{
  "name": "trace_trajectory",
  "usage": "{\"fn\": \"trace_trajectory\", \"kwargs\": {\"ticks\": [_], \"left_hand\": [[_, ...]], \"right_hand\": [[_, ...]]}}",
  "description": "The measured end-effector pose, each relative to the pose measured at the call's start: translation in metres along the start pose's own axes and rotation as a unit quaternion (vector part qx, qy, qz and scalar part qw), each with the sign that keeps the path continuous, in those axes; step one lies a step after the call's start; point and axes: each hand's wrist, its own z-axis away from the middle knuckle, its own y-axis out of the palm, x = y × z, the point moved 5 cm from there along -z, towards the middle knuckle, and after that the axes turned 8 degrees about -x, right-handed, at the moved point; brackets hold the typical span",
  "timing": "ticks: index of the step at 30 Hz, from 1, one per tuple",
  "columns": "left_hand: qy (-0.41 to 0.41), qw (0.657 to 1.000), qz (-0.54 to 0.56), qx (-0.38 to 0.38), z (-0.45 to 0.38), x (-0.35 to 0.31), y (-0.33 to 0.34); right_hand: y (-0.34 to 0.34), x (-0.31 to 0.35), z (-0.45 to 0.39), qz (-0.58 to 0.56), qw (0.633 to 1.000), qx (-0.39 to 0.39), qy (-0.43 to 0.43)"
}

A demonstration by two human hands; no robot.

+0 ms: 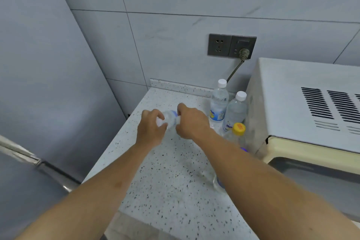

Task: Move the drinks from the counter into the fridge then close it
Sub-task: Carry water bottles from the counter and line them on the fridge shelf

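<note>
My left hand (pixel 151 129) and right hand (pixel 190 121) both grip one clear water bottle (pixel 170 120), tilted above the tabletop (pixel 165 181). Three more bottles stand beside the microwave (pixel 303 103). My right forearm could knock the yellow-capped bottle (pixel 236 134) over, I think.

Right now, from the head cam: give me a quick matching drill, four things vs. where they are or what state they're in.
Things:
1. bottle with yellow cap
2. small bottle
3. plug
4. microwave

Place or state:
A. held between left hand and right hand
B. in the wall socket
C. at the right end of the counter
D. standing beside the microwave, nearer the camera than the two white-capped bottles

Pairs: 1-D, 2-A, 3-B, 4-C
</note>
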Motion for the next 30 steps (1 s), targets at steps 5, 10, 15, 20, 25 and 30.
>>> {"fn": "trace_trajectory", "kwargs": {"ticks": [5, 10, 15, 20, 25, 30], "left_hand": [[-0.056, 0.997, 0.024, -0.045, 0.070, 0.020, -0.034], [-0.088, 0.992, 0.068, -0.062, 0.115, 0.030, -0.074], [-0.084, 0.994, 0.069, -0.029, 0.120, 0.028, -0.098], [-0.002, 0.997, 0.071, 0.024, 0.128, 0.021, -0.096], [-0.031, 0.987, 0.158, -0.003, 0.150, 0.048, -0.068], [-0.128, 0.961, 0.232, 0.085, 0.164, 0.093, -0.022]], "right_hand": [[0.006, 0.003, 0.052, -0.144, 0.989, -0.016, 0.011], [-0.006, -0.003, 0.105, -0.239, 0.969, -0.025, 0.049], [-0.009, -0.001, 0.143, -0.265, 0.962, -0.022, 0.054], [-0.002, -0.001, 0.169, -0.280, 0.950, -0.136, 0.036], [0.042, -0.009, 0.186, -0.321, 0.932, -0.146, 0.083], [0.093, -0.026, 0.197, -0.425, 0.877, -0.097, 0.201]]}}
